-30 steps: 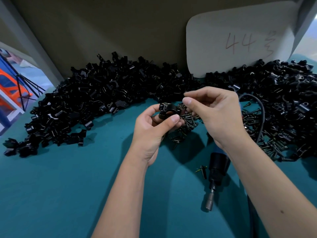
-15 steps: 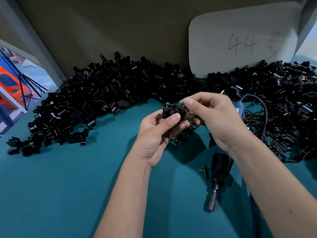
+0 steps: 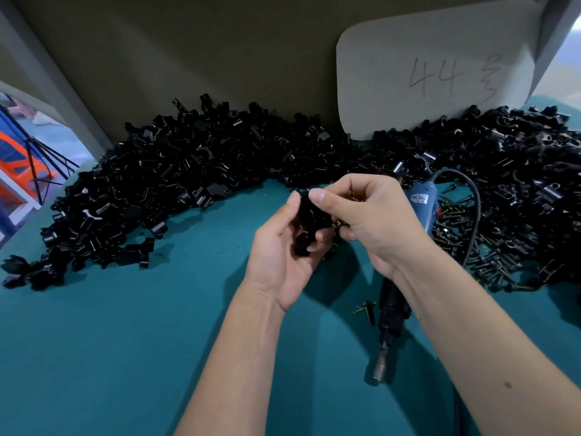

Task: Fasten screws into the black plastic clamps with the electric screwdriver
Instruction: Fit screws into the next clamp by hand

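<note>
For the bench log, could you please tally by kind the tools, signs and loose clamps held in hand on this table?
Electric screwdriver: 1
Card sign marked 44: 1
Black clamp held between the left hand and right hand: 1
Total: 3
The piled clamps and screws are too many to count.

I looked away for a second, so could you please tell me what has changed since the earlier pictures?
The left hand has turned palm-up, still holding the black clamp, and the right hand has closed in, its thumb now on the clamp's top. The electric screwdriver still lies on the green table, untouched, and the piles look unchanged.
</note>
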A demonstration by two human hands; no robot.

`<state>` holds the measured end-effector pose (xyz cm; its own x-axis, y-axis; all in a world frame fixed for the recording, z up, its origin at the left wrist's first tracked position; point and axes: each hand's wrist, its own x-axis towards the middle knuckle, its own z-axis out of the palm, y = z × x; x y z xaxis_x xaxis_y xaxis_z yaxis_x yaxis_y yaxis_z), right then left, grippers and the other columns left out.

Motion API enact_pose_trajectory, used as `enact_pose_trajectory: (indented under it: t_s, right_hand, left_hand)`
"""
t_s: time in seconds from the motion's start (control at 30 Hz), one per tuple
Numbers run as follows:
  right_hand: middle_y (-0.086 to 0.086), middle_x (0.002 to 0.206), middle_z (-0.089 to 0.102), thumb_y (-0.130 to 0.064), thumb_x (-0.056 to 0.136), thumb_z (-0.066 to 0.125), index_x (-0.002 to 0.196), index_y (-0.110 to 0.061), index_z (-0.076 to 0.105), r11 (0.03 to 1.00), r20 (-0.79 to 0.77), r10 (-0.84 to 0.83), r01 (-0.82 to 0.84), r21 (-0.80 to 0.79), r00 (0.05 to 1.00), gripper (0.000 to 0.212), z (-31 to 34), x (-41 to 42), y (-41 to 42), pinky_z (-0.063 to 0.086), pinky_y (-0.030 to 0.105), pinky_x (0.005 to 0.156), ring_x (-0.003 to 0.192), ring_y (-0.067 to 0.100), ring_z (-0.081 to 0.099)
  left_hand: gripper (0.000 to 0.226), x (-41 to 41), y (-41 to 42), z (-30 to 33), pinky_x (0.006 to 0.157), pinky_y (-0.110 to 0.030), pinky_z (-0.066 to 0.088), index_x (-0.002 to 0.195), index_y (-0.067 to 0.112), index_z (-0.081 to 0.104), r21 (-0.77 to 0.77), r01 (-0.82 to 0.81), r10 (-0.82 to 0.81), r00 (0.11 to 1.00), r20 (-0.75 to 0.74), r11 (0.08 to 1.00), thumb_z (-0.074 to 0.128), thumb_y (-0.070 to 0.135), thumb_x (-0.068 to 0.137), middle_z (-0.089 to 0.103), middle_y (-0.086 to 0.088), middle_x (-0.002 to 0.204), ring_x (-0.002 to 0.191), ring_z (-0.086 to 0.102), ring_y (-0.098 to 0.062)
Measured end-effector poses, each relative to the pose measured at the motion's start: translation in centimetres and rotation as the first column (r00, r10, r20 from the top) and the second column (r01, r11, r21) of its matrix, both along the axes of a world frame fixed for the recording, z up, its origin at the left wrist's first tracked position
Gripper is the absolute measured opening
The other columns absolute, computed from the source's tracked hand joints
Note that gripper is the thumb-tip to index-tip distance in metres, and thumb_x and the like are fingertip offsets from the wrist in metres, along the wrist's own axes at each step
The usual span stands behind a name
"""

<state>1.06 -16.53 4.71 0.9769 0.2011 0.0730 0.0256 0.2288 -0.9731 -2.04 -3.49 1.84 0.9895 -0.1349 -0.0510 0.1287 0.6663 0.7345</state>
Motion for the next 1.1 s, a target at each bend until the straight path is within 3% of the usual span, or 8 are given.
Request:
enact_pose_trajectory:
  t_s: [0.13,0.3,0.43,0.6,0.73,0.87,0.97,1.1]
  right_hand:
    - [0.002,0.059,0.050,-0.015,0.082,0.087,0.067,-0.013,0.063,0.998,-0.013,-0.043,0.043,-0.039,0.999,0.028,-0.3,-0.3,0.6,0.035,0.018,0.037,0.043,0.016,0.049]
    - [-0.006,0.068,0.054,-0.017,0.099,0.069,0.095,-0.015,0.081,0.993,0.034,0.097,-0.095,-0.071,0.995,0.013,-0.6,-0.1,0.2,0.034,0.019,0.047,0.058,0.003,0.048]
    - [-0.011,0.066,0.063,-0.015,0.094,0.076,0.085,-0.020,0.083,0.988,0.058,0.078,-0.069,-0.137,0.995,0.012,-0.5,-0.3,0.3,0.034,0.018,0.045,0.062,0.003,0.053]
    - [-0.004,0.061,0.047,-0.013,0.082,0.087,0.066,-0.018,0.063,0.996,-0.005,0.004,-0.005,-0.088,1.000,0.029,-0.9,0.0,0.4,0.032,0.019,0.043,0.055,0.009,0.042]
    - [0.004,0.077,0.056,-0.019,0.091,0.079,0.085,-0.018,0.076,0.986,0.030,0.124,-0.119,-0.118,0.992,0.007,-1.0,0.0,0.2,0.034,0.019,0.046,0.062,0.006,0.049]
    - [0.001,0.080,0.070,-0.013,0.099,0.069,0.088,-0.020,0.082,0.987,0.055,0.096,-0.088,-0.131,0.994,0.018,-1.1,0.1,0.4,0.036,0.020,0.049,0.066,0.006,0.056]
    - [0.001,0.073,0.063,-0.014,0.095,0.075,0.079,-0.019,0.079,0.994,0.042,0.040,-0.036,-0.105,0.998,0.017,-1.2,0.3,0.3,0.033,0.022,0.047,0.064,0.010,0.050]
    - [-0.009,0.067,0.062,-0.014,0.101,0.066,0.095,-0.021,0.083,0.994,0.074,0.070,-0.064,-0.089,0.995,0.019,-1.4,0.1,0.2,0.035,0.019,0.046,0.058,0.002,0.054]
  left_hand:
    - [0.040,0.0,-0.3,-0.1,0.053,-0.016,0.042,0.089,0.019,0.083,0.155,-0.075,0.077,0.997,-0.004,0.985,0.051,0.039,0.104,0.071,0.002,0.083,0.056,0.047,-0.007]
    - [0.033,0.2,0.5,0.2,0.051,-0.016,0.036,0.091,0.016,0.079,0.086,-0.096,0.096,0.995,0.007,0.992,0.056,0.037,0.101,0.067,-0.003,0.083,0.055,0.042,-0.007]
    - [0.033,0.2,0.7,0.1,0.057,-0.020,0.035,0.084,0.021,0.079,0.117,-0.105,0.107,0.994,-0.013,0.988,0.055,0.033,0.101,0.067,-0.001,0.081,0.054,0.042,-0.009]
    - [0.039,0.3,0.3,0.1,0.041,-0.016,0.021,0.095,0.014,0.079,0.203,-0.070,0.078,0.996,-0.033,0.977,0.046,0.034,0.105,0.067,0.001,0.081,0.051,0.037,-0.006]
    - [0.031,0.3,0.5,0.1,0.038,-0.017,0.020,0.105,0.009,0.064,0.176,-0.083,0.098,0.992,-0.076,0.981,0.044,0.032,0.102,0.063,-0.001,0.083,0.048,0.034,-0.007]
    - [0.034,0.4,0.7,0.1,0.036,-0.015,0.021,0.087,0.018,0.071,0.128,-0.100,0.112,0.990,-0.084,0.987,0.044,0.031,0.104,0.060,0.001,0.075,0.046,0.034,-0.005]
    - [0.024,0.4,0.7,0.3,0.036,-0.015,0.022,0.102,0.013,0.061,0.130,-0.100,0.112,0.990,-0.084,0.986,0.047,0.032,0.105,0.062,0.001,0.077,0.046,0.035,-0.004]
    - [0.028,0.3,0.6,0.4,0.036,-0.014,0.025,0.104,0.011,0.063,0.147,-0.095,0.104,0.993,-0.059,0.985,0.045,0.033,0.107,0.067,-0.002,0.077,0.046,0.037,-0.004]
